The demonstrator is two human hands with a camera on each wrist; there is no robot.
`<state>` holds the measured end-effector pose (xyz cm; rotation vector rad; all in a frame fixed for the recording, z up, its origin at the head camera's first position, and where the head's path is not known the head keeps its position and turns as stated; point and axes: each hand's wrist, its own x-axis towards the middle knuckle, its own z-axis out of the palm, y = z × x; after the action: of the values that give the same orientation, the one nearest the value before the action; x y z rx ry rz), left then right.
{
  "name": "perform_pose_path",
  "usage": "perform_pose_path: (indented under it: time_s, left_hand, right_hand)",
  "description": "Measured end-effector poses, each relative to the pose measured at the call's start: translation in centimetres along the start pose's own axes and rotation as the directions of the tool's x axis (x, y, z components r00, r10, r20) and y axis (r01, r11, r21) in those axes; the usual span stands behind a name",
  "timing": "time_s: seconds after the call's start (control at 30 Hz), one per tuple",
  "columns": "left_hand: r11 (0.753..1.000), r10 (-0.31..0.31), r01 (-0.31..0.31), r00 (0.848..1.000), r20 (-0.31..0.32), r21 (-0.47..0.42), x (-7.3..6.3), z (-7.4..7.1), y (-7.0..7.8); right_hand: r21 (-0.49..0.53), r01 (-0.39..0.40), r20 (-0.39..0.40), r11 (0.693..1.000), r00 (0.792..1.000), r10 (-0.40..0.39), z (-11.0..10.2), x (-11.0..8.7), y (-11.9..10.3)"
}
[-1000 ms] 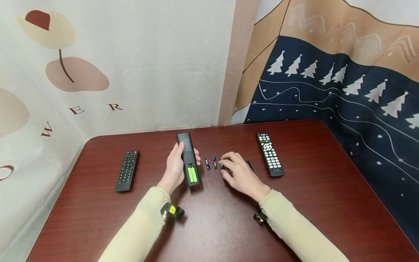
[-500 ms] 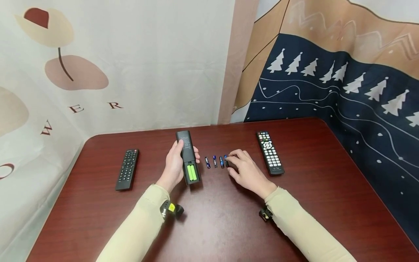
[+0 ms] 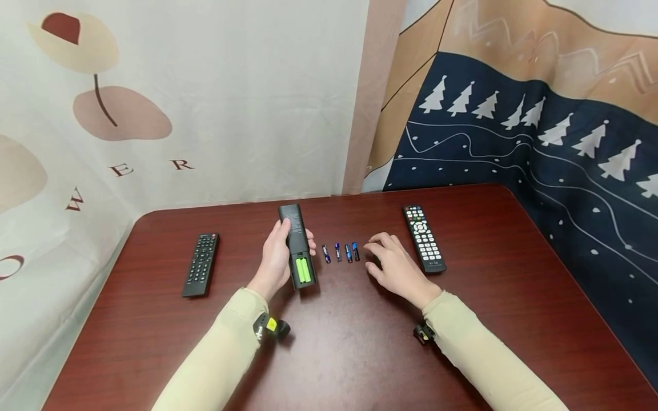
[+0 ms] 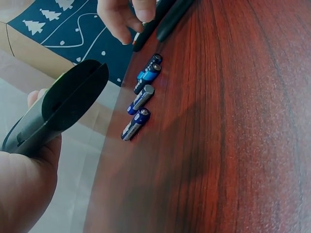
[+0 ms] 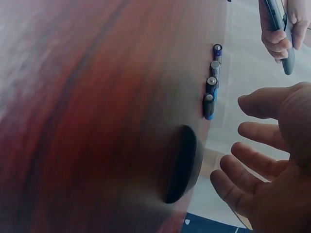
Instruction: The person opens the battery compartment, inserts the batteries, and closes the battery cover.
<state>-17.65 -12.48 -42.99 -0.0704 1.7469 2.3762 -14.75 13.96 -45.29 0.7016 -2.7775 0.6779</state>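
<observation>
My left hand (image 3: 272, 265) holds a dark remote control (image 3: 295, 231) with its back facing up. In its uncovered compartment lie two green batteries (image 3: 306, 270) side by side. Several blue batteries (image 3: 348, 253) stand apart from each other in a short row on the table, between my hands. In the right wrist view, my right hand (image 5: 272, 160) has its fingers spread and relaxed and holds nothing. Beside that hand a dark curved piece (image 5: 187, 165), which looks like a battery cover, lies on the table; the head view mostly hides it beneath the hand.
A black remote control (image 3: 201, 265) lies at the left of the reddish-brown table (image 3: 329, 354). Another remote with white buttons (image 3: 424, 240) lies close to the right of my right hand. A printed curtain (image 3: 257, 114) hangs behind the table's back edge.
My right hand has drawn back to the right, away from the batteries, uncovering the right end of the row. My left hand keeps its hold on the remote control, almost unmoved.
</observation>
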Motion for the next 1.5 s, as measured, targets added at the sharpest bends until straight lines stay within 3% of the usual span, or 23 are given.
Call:
perform_pose_path:
  time_s: [0.6,1.23,1.5]
  left_hand:
    - [1.000,0.012,-0.012,1.000,0.007,-0.001,0.0,0.1,0.0]
    - [1.000,0.005,-0.006,1.000,-0.006,-0.006,-0.1,0.1,0.1]
    - [1.000,0.008,-0.008,1.000,-0.008,0.001,-0.1,0.0,0.2]
  right_hand:
    - [-0.076,-0.071,0.076,0.995,0.994,0.077,-0.6,-0.7,1.1]
    - [-0.106,-0.197,0.192,0.975,0.958,0.214,-1.0,-0.6,0.9]
    - [-0.146,-0.221,0.181,0.964,0.952,0.246,-1.0,-0.4,0.8]
